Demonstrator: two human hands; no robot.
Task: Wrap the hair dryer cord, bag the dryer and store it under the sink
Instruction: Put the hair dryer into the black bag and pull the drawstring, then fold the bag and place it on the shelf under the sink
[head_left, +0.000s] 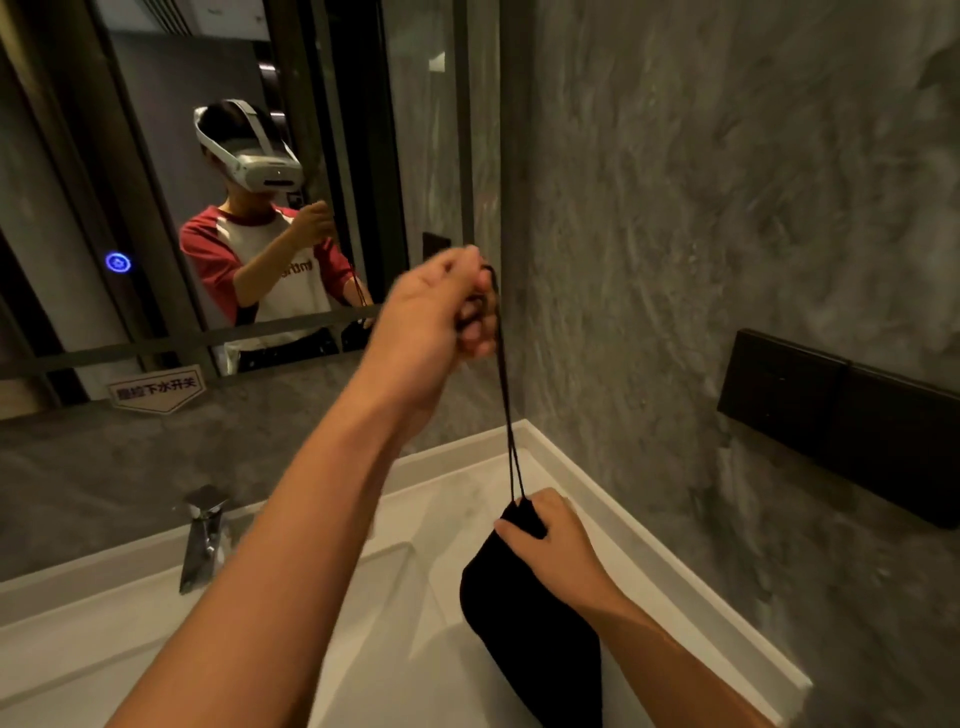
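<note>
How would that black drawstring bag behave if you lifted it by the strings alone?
The black drawstring bag would probably hang and swing: its cloth looks soft and sags below the right hand. The drawstring, pulled taut by the left hand, looks thin and limp. The bulge suggests some weight inside.

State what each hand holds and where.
Left hand pulls the drawstring by its upper end; right hand clamps the black bag at its cinched neck.

A black drawstring bag (535, 623) with black cords (506, 405) above a white sink counter (597, 499); mottled grey wall (727, 182), chrome faucet (202, 535), black wall panel (841, 415), glowing blue mirror button (118, 262).
</note>
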